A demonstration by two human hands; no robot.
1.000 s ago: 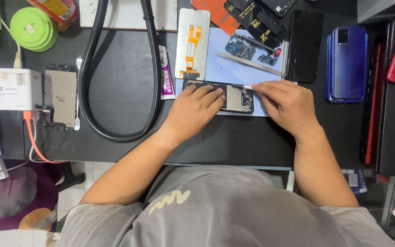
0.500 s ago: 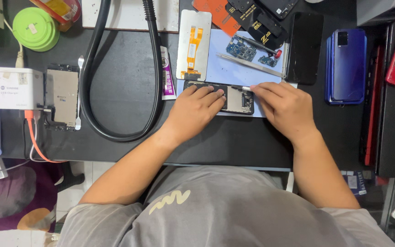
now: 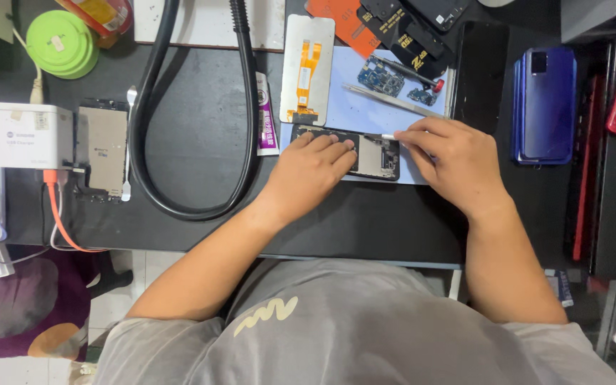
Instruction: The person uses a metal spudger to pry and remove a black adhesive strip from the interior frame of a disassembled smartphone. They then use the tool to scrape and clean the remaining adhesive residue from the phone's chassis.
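1. At the desk's nine o'clock edge a white charger box (image 3: 21, 135) stood with an orange cable, beside a bare phone frame (image 3: 102, 151); a black hose (image 3: 180, 128) looped just right of them, probably kept off the work patch.
2. The left hand (image 3: 306, 173) lay flat, fingers spread narrowly over the opened phone (image 3: 365, 154), seemingly pinning it down on the pale blue mat (image 3: 365, 107).
3. That phone sat at the mat's six o'clock edge, near the person.
4. The right hand (image 3: 450, 160) pinched a thin metal tool (image 3: 388, 136) between closed fingertips, its tip at the phone's one o'clock corner.
5. At three o'clock a blue phone (image 3: 545, 107) lay well apart; bare desk toward six o'clock left room for the wrists.
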